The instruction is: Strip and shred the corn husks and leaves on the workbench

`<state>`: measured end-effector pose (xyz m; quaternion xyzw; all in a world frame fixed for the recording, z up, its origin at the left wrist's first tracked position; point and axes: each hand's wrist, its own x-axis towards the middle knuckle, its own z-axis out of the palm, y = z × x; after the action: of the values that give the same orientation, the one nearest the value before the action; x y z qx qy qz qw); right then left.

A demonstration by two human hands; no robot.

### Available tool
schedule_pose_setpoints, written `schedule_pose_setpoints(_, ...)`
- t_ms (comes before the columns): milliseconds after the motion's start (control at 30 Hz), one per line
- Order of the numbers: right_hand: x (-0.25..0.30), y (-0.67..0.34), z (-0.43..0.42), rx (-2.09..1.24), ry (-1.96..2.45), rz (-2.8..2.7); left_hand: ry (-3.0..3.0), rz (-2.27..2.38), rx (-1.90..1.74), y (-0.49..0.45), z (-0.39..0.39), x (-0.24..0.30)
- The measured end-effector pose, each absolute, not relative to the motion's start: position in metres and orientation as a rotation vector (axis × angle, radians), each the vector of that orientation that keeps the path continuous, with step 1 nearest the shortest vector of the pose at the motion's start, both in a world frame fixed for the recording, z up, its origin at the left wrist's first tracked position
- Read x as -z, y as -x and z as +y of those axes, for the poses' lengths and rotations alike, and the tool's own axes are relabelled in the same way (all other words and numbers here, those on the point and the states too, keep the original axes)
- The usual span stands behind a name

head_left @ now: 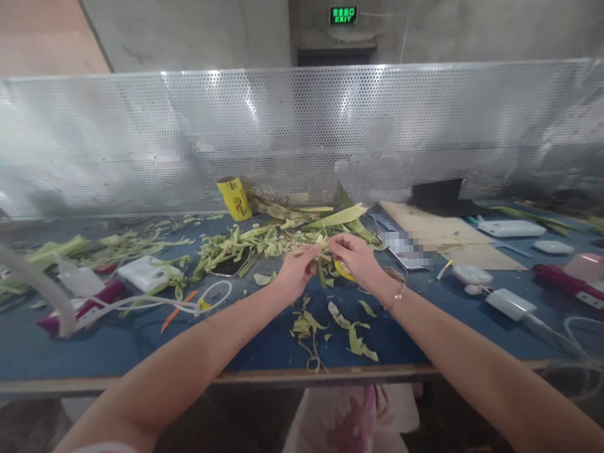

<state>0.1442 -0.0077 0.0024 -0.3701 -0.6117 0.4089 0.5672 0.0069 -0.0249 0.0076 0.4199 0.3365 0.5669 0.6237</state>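
While both hands met above the blue table (267, 353), the left hand (300, 273) had its fingers curled inward and the right hand (354, 256) had its thumb and forefinger drawn together, the two apparently pinching a pale green plant piece (322, 241) between them. That piece was to the right of the yellow tube (237, 201) and nearer the person. How each fingertip pressed was too small and blurred to tell.

A heap of greenery (267, 244) lay in front of the tube and reached off to its right; a dark phone (229, 265) rested in front of the tube, at the heap's edge. Nearer the person than all of these, and to the right of the tube, lay torn strips (356, 344).

The plant piece looked light and soft, likely slippery if damp, and its thin leafy parts seemed apt to rip or bruise. Its firmer stalk end looked the better place to hold, with a gentle pinch close to the join, rather than the loose leaf tips.
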Motion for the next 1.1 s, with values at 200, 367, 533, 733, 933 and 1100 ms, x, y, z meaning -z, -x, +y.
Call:
schedule_pose_setpoints(200,-0.003,-0.143,-0.008,-0.944,0.871,-1.453,-0.967,0.742,-1.295,-0.006,-0.023,-0.006)
schedule_pose_setpoints(367,-0.005,-0.143,-0.009,-0.908,0.897,-1.489,-0.979,0.719,-1.270,-0.007,-0.024,-0.005)
schedule_pose_setpoints(533,-0.003,-0.144,-0.010,-0.797,0.917,-1.552,-1.024,0.727,-1.261,-0.008,-0.024,-0.005)
schedule_pose_setpoints(733,-0.006,-0.143,-0.018,-0.744,0.890,-1.633,-1.150,0.789,-1.299,-0.008,-0.026,-0.005)
schedule_pose_setpoints(933,-0.008,-0.142,-0.022,-0.803,0.867,-1.612,-1.203,0.826,-1.356,-0.008,-0.028,-0.006)
schedule_pose_setpoints(1100,-0.006,-0.142,-0.019,-0.856,0.847,-1.604,-1.196,0.869,-1.395,-0.008,-0.028,-0.004)
